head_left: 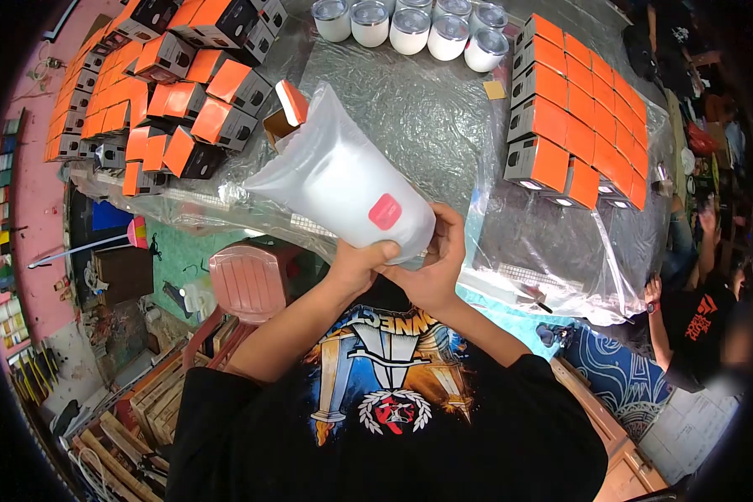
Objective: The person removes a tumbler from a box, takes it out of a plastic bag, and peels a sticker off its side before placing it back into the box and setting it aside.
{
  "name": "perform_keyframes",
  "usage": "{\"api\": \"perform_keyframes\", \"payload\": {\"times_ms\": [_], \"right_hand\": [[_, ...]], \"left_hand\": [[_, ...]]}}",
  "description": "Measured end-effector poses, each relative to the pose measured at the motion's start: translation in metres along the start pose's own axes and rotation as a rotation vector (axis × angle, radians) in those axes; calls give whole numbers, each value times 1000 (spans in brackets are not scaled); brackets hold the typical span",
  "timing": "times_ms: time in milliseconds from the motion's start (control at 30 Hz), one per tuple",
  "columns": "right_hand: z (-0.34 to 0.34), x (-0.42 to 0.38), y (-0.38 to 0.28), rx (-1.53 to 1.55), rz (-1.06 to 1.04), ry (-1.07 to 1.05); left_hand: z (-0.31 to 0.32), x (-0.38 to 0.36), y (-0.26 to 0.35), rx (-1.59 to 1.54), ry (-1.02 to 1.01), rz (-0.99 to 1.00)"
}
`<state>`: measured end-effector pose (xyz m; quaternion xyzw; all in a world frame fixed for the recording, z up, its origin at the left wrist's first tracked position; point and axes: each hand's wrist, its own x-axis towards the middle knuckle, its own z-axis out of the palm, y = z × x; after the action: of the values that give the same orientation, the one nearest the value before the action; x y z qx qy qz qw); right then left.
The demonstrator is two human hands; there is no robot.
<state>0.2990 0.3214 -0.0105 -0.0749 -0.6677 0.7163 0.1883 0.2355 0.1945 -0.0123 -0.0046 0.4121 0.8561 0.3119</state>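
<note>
Both hands hold a frosted plastic bag [274, 180] with a pale, rounded cup-like thing [347, 171] inside. A red rounded-square sticker [385, 212] shows near its lower end. My left hand [360, 263] grips the bottom from the left, thumb on top. My right hand [442, 255] is wrapped round the lower right side. The bag's wide end points up and left, away from me. Just behind it, an orange-flapped box [291, 105] is partly hidden by the bag.
Many orange-and-black boxes [222, 123] are piled at the left of the plastic-covered table [393, 100]. Orange boxes [577, 109] stand in rows at the right. White lidded tumblers [410, 32] line the back. A pink plastic chair [247, 280] is front left; another person [699, 330] is at the right.
</note>
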Motion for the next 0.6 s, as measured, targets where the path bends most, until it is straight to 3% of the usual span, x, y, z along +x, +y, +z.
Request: {"api": "perform_keyframes", "payload": {"times_ms": [133,200,233,300,500,600], "right_hand": [[0,-3,4,113,19,51],[2,-2,-3,112,-16,88],[2,-2,-3,113,-16,85],[1,-2,-2,31,-6,3],[1,-5,1,43,12,3],[1,3,-4,33,-33,8]], "left_hand": [[3,4,6,107,-65,24],[10,15,18,-231,24,90],[6,18,21,-231,25,92],[-4,22,26,-127,-170,132],[4,12,12,-51,-56,166],[-10,4,-6,4,3,52]]}}
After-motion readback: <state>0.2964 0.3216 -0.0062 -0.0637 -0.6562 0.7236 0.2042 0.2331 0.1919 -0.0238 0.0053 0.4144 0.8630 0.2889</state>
